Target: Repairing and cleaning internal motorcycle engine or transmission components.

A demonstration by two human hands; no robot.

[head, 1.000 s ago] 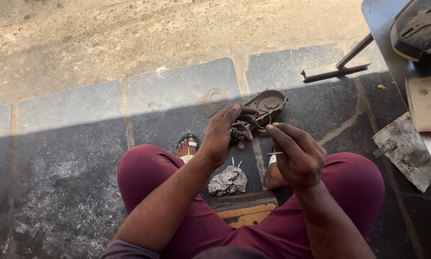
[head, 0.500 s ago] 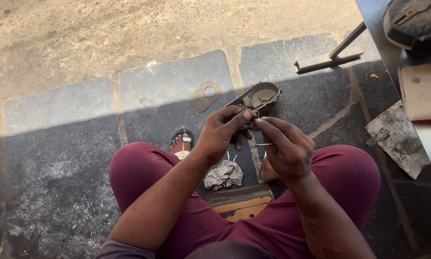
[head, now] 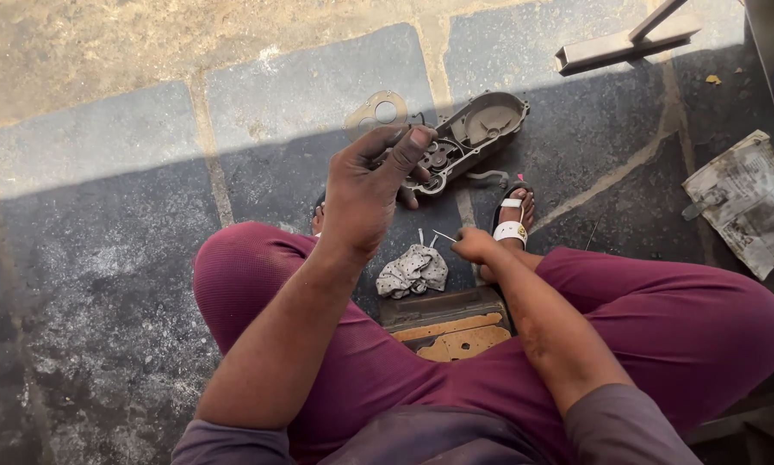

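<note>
A grey metal engine casing [head: 477, 129] with small gears inside lies on the dark stone paving. My left hand [head: 365, 194] is raised over its near end, fingers and thumb curled around that end. My right hand [head: 473, 245] sits lower, just above my knee, pinching a thin metal pin [head: 444, 235] between its fingertips. It is apart from the casing. A flat metal gasket plate [head: 380, 110] with a round hole lies just left of the casing.
A crumpled patterned rag [head: 413, 271] lies between my legs, by a low wooden block [head: 447, 327]. My sandalled foot [head: 512, 220] rests near the casing. A metal bar [head: 628, 43] lies at the far right, and folded newspaper [head: 749, 202] lies at the right edge.
My right hand has drawn back from the casing toward my knee with the thin pin. The left hand stays at the casing. The view has shifted closer and rightward.
</note>
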